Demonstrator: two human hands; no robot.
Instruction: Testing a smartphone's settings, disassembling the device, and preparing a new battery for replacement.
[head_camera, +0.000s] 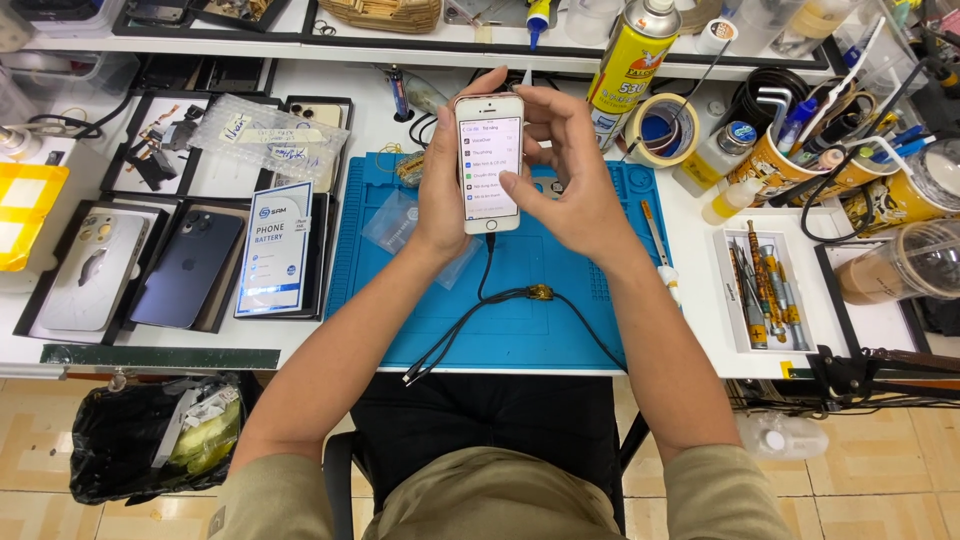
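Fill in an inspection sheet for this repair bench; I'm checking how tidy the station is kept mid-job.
Surface: white bench with a blue work mat in the middle.
Job's things: small smartphone, screen lit, held above the mat.
Clutter: spray can, tape roll, tool tray, cups of tools, trays with phone back covers, battery box.
Hands: left hand grips the phone; right hand steadies it, thumb on the screen.
Cables: black cable plugged into the phone's bottom, trailing over the mat.
Surroundings: black rubbish bag on a tiled floor.
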